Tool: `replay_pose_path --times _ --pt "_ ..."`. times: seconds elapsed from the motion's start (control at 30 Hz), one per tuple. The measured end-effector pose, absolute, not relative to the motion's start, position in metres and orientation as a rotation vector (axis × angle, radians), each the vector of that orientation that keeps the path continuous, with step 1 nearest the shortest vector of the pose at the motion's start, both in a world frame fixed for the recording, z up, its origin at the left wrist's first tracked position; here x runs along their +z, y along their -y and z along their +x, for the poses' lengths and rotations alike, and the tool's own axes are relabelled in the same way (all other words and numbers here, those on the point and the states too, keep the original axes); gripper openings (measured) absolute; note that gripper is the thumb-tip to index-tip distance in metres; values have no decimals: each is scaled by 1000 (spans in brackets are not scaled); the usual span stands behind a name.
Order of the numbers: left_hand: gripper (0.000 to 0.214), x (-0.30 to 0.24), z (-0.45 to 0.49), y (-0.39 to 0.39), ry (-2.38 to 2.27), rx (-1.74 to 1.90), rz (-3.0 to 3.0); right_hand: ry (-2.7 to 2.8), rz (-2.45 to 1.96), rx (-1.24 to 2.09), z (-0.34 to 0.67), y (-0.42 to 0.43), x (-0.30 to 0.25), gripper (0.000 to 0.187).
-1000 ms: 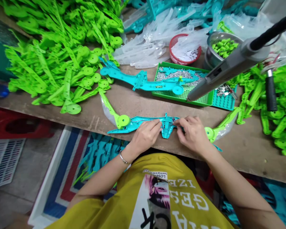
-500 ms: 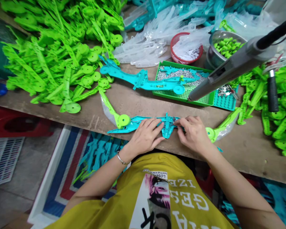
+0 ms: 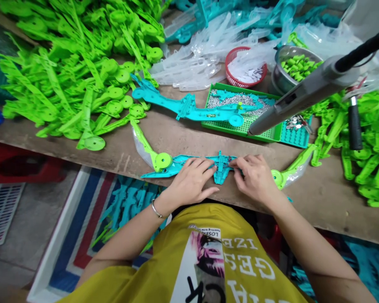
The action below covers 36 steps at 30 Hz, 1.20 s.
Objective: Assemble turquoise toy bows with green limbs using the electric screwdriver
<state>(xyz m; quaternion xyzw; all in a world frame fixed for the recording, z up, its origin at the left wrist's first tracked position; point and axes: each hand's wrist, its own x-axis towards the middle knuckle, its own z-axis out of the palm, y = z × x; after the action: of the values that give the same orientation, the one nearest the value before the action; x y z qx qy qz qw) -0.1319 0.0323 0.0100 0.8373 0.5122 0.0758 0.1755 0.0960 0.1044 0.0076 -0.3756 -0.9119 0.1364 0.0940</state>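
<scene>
The teal bow (image 3: 221,166) lies flat along the near edge of the table (image 3: 183,139), its green limb tips reaching out to either side. The left hand (image 3: 192,179) rests on it open, fingers spread and pressed flat just left of the bow's middle block, gripping nothing. The right hand (image 3: 255,176) sits just right of that block with its fingertips pinched together onto the bow's middle; it may be nipping some small part there, though that is too small to make out.
</scene>
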Motion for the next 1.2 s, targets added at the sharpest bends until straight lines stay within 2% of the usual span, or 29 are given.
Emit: replay_pose_path --times 0.3,0.53,0.8,0.93,1.03,1.1,1.2 --pt "82 21 -99 -25 -1592 -9 2447 2687 -1104 450 95 -105 11 20" --pt "75 15 -87 -25 -1713 -17 2400 2616 -1140 594 95 -104 8 34" --pt "79 10 -84 -21 -1782 22 2424 2760 -1067 518 79 -120 33 24" --pt "79 6 -83 -20 -1794 20 2415 2558 -929 424 43 -149 45 40" --pt "80 5 -82 -18 -1805 -5 2411 2595 -1021 302 6 -177 35 56" --pt "76 4 -81 -17 -1804 -41 2410 2655 -1093 249 -13 -191 21 59" --pt "70 2 -80 -16 -1801 -78 2417 2706 -1070 168 -30 -202 7 54"
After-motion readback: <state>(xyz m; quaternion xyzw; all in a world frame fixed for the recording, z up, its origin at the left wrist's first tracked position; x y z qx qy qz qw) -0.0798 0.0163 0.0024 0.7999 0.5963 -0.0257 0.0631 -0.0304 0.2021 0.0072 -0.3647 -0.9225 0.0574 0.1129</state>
